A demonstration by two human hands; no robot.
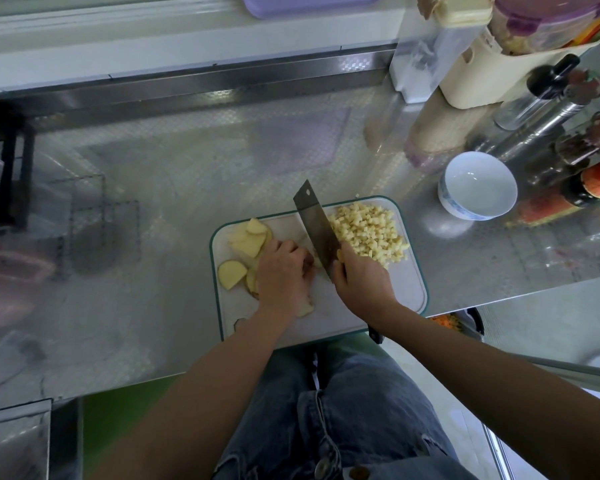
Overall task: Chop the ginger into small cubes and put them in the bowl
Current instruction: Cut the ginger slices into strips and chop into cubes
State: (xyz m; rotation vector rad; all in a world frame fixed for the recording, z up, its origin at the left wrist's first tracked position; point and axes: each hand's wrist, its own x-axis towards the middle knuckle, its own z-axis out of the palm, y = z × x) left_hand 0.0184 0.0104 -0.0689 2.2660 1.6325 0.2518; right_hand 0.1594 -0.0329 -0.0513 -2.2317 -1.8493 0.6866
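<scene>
The cutting board [406,289] sits at the near edge of the surface [187,168]; the empty bowl [444,199] stands beyond its far right corner. The right hand [362,278] grips the cleaver [317,223] with closed fingers. The left hand [283,271] curls its fingers onto the ginger slices [248,240] beside the blade. A slice slipping risks cut fingertips.

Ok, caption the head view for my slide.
Right hand grips a steel cleaver on a white cutting board; left hand holds pale yellow ginger slices.

Counter [153,188] is stainless steel w/ a tiny embossed grid, v shiny, mirrors everything. Cutting board [406,282] looks like smooth matt white plastic, green rim. Cleaver [314,223] blade = dull grey metal, not polished. Bowl [447,199] is glossy white glaze, prob ceramic. Ginger cubes [371,233] + ginger slices [248,237] have matt pale cut faces. Jeans [354,410] = faded denim, frayed.
</scene>
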